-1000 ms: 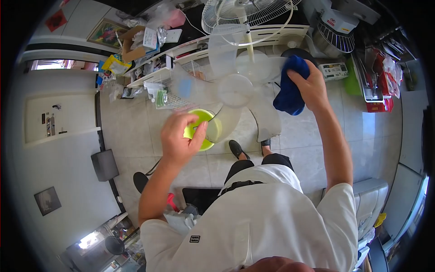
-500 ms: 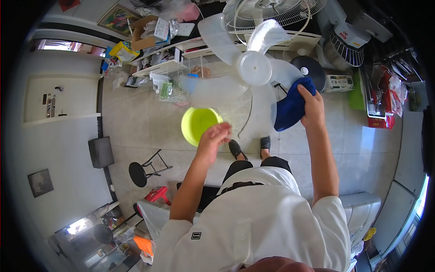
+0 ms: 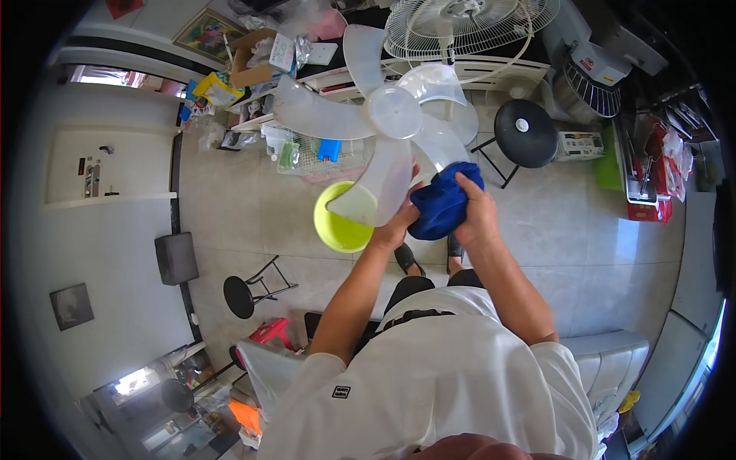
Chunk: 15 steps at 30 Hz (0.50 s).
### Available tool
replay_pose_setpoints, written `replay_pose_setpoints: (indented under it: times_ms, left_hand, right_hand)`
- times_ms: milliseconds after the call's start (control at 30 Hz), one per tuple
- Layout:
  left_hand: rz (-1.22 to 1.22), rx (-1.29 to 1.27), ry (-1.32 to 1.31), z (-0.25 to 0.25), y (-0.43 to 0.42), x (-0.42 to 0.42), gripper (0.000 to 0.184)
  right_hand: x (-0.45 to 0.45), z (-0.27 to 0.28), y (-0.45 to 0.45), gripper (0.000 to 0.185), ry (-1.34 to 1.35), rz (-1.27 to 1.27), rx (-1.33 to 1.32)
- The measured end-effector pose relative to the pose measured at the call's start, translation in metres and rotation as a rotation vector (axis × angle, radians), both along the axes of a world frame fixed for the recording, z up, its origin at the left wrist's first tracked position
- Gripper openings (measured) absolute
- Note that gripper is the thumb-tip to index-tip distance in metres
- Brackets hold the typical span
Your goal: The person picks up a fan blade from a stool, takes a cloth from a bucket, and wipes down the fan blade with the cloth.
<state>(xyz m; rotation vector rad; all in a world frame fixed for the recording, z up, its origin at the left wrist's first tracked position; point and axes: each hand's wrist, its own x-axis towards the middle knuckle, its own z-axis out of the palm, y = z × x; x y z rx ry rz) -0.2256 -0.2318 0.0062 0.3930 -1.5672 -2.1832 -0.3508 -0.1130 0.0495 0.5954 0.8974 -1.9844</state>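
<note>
Head view showed both hands close together at the blue cloth (image 3: 441, 205), one on each side of it. The right hand (image 3: 477, 215) was closed on the cloth, its thumb laid over the top and its other fingers mostly hidden. The left hand (image 3: 400, 224) was at the cloth's left edge, partly curled, with some fingertips showing between the cloth and a blade; how firmly it gripped could not be told.

The cloth covered the outer end of one blade of the fan rotor (image 3: 395, 113), a pale, see-through piece with five blades, raised above the floor (image 3: 230, 199) in front of the person. Its lower left blade overlapped the green bucket (image 3: 325, 228) in the view. The fan (image 3: 471, 34) stood beyond the rotor, its wire guard in sight, and a round black stool (image 3: 529, 142) was to the right of the cloth.
</note>
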Motion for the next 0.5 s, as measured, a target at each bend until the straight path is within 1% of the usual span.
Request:
replay_pose_setpoints:
  times_ms: [67,100,133,200,233,267,333,367,400,433,467,500]
  left_hand:
    - [0.101,0.01,0.027,0.013,0.003,-0.009,0.114]
    - [0.09,0.029,0.143,0.014,0.002,-0.01,0.123]
    - [0.089,0.025,0.143,0.014,0.0,-0.01,0.123]
    - [0.198,0.007,0.114,0.019,-0.001,-0.01,0.132]
    - [0.235,0.001,0.082,0.026,-0.001,-0.011,0.126]
    - [0.241,-0.001,0.083,0.026,-0.006,-0.009,0.126]
    - [0.296,0.117,0.104,0.025,-0.017,-0.003,0.115]
    - [0.319,0.089,0.137,0.024,-0.02,0.0,0.1]
    - [0.329,0.091,0.137,0.024,-0.024,0.002,0.1]
    - [0.408,0.212,0.191,0.024,-0.029,0.004,0.096]
    - [0.489,0.335,0.246,0.024,-0.032,0.006,0.092]
    - [0.539,0.324,0.242,0.025,-0.035,0.01,0.087]
  right_hand:
    - [0.013,0.001,-0.009,0.024,-0.023,-0.02,-0.012]
    - [0.02,0.003,-0.012,0.023,-0.026,-0.015,-0.049]
    - [0.026,0.005,-0.015,0.022,-0.029,-0.01,-0.086]
    - [0.038,0.01,-0.02,0.022,-0.044,0.004,-0.058]
    - [0.045,0.01,-0.021,0.021,-0.018,0.03,-0.07]
    - [0.052,0.01,-0.022,0.021,0.01,0.057,-0.082]
    - [0.067,0.002,-0.026,0.018,0.041,0.097,-0.06]
    - [0.073,-0.002,-0.028,0.021,0.1,0.129,-0.031]
    - [0.078,-0.002,-0.029,0.024,0.159,0.162,-0.001]
    - [0.083,0.0,-0.03,0.029,0.197,0.197,0.01]
    - [0.086,-0.002,-0.032,0.029,0.197,0.208,0.014]
    - [0.087,-0.002,-0.035,0.031,0.297,0.274,0.091]
